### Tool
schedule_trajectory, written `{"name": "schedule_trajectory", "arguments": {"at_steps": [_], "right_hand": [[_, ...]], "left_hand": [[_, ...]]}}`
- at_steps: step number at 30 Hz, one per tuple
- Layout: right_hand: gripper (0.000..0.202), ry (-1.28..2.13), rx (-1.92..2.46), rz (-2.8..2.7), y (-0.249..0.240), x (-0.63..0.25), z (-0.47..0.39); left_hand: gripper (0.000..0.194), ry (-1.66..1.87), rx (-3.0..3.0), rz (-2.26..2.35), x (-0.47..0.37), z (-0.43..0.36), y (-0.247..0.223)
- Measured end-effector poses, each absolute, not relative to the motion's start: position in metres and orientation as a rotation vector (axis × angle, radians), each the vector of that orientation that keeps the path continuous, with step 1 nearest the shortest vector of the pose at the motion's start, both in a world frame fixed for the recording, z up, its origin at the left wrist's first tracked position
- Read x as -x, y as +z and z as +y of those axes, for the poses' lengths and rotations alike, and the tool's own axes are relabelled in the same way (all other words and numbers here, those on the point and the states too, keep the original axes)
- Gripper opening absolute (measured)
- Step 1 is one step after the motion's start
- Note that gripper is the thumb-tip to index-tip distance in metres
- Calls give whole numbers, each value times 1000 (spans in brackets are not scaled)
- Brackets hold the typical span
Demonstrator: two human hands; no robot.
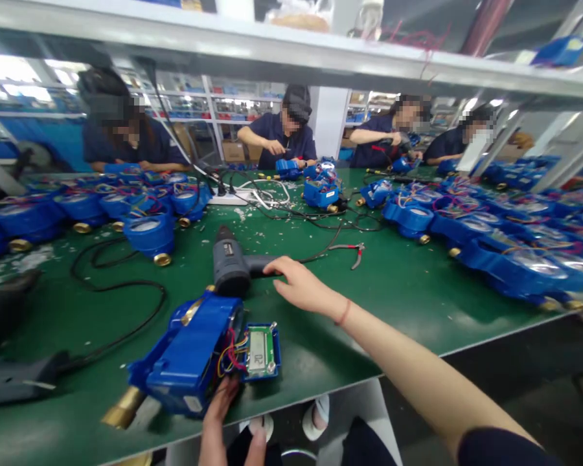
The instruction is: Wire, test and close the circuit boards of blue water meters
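A blue water meter (189,353) with brass ends lies tilted on the green table close in front of me. Coloured wires (230,353) run from its open side to a small circuit board with a display (260,351), lying in a blue cover. My left hand (218,414) is at the meter's near right side, fingertips against it beneath the wires, thumb stretched apart. Just beyond the meter, a dark heat gun (228,262) points away from me. My right hand (296,283) has its fingers extended at the heat gun's handle, the fingertips touching or nearly touching it, not wrapped around.
Red-handled cutters (352,252) lie right of the heat gun. A second dark corded tool (22,378) sits at left. Many blue meters crowd both sides. A power strip (230,197) and cables cross the back. Several co-workers sit opposite, under an overhead shelf (291,48).
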State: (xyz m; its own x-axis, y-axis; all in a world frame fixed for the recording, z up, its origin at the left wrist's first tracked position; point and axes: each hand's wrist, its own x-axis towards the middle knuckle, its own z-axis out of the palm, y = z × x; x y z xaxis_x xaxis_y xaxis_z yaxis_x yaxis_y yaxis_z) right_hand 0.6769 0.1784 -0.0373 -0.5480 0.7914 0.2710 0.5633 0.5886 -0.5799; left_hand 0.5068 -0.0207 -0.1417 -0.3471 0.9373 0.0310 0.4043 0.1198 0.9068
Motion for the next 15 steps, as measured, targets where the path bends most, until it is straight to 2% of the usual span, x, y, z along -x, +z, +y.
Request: {"name": "schedule_trajectory", "arguments": {"at_steps": [3,7,12,15], "right_hand": [[24,811,1029,-2172,-47,-688,135],[33,1023,1003,-2004,-64,-685,89],[34,1169,1045,-1818,-76,-676,55],[33,1210,1049,-1805,-77,-682,43]], "left_hand": [[72,1196,-1333,1862,-522,-25,-131],[67,1218,-1326,1960,-544,-26,-119],[81,1217,-1194,1993,-550,-17,-113],[80,1322,-1057,1944,-551,-14,-111]]}}
